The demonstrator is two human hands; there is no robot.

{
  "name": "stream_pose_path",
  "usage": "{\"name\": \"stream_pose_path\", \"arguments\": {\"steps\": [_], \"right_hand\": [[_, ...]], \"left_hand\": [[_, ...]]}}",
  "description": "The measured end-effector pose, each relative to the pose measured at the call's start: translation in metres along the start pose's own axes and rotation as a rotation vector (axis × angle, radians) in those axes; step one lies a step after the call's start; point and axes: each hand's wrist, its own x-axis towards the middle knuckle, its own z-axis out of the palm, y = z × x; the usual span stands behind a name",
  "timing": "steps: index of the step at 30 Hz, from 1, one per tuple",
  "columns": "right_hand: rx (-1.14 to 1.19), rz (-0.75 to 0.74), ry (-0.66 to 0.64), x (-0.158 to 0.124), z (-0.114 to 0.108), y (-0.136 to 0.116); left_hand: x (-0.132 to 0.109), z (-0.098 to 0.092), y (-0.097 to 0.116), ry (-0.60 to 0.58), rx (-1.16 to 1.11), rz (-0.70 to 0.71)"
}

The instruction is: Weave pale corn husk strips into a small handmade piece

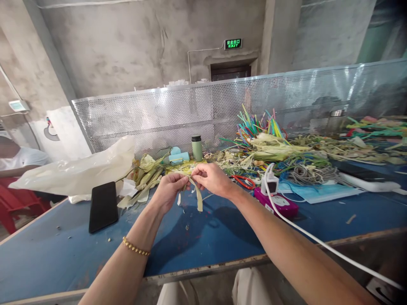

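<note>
The left hand [170, 190] has its thumb pressed against its curled fingers, pinching a pale strip of husk [199, 199]. The right hand [208, 178] is beside it, fingertips drawn together on the same strip, whose loose end hangs between the hands, above the blue table [197, 250]. I can see a beaded bracelet [135, 247] on the left wrist. Over on that side lie a black phone [103, 207], a heap of husks [149, 178] and a big plastic bag [85, 165]. Just beyond the hands, a green bottle [197, 150] stands upright near the perforated metal screen [165, 123]. To the right I make out red-handled scissors [244, 182], a purple power socket [284, 206] with a white charger [269, 185] on it, a blue face mask [327, 193] and, farther back, a bunch of colourful sticks [254, 127]. A lit exit sign [233, 43] hangs on the wall behind.
</note>
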Motion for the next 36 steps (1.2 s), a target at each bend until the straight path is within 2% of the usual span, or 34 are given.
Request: {"name": "stream_pose_path", "arguments": {"steps": [9,14,17,20,23,27,29,33,36], "right_hand": [[-0.155,-0.078,0.041,-0.001,-0.001,-0.004],[-0.168,-0.057,-0.018,-0.001,-0.009,-0.006],[-0.144,-0.101,-0.069,-0.001,-0.010,-0.007],[0.007,-0.079,-0.078,-0.001,-0.007,-0.006],[0.249,0.064,-0.067,-0.001,-0.005,-0.006],[0.388,0.147,-0.142,-0.002,-0.010,-0.007],[0.399,0.152,-0.164,-0.002,-0.012,-0.006],[0.364,0.180,-0.151,-0.001,-0.011,-0.002],[0.330,0.186,-0.133,0.001,-0.009,0.001]], "left_hand": [[0.000,0.000,-0.001,-0.012,0.017,0.001],[-0.002,0.000,0.002,-0.058,0.043,-0.015],[-0.004,0.002,0.003,-0.100,0.063,-0.023],[-0.005,0.003,0.004,-0.120,0.090,-0.030],[-0.006,0.004,0.004,-0.153,0.089,-0.041],[-0.008,0.003,0.004,-0.199,0.128,-0.035],[-0.007,0.002,0.003,-0.184,0.233,0.000],[-0.003,0.002,0.004,-0.045,0.548,0.170],[-0.002,0.003,0.005,-0.010,0.637,0.232]]}}
